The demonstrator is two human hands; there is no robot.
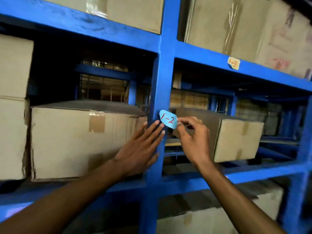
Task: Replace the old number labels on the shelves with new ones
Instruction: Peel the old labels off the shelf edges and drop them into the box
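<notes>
Blue label (168,119) at shelf upright (162,78).
Right hand (194,139) fingers (181,122) pinch its right edge (marked "1-2"); left hand (140,149) flat, fingers spread, empty, just below-left.

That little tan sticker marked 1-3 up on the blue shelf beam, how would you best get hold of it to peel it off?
Judging by its look, pinch the tan 1-3 label at its lower left corner, coming from below. That corner seems already curled away from the blue beam, giving fingertips an edge, while the rest lies flat against it.
</notes>
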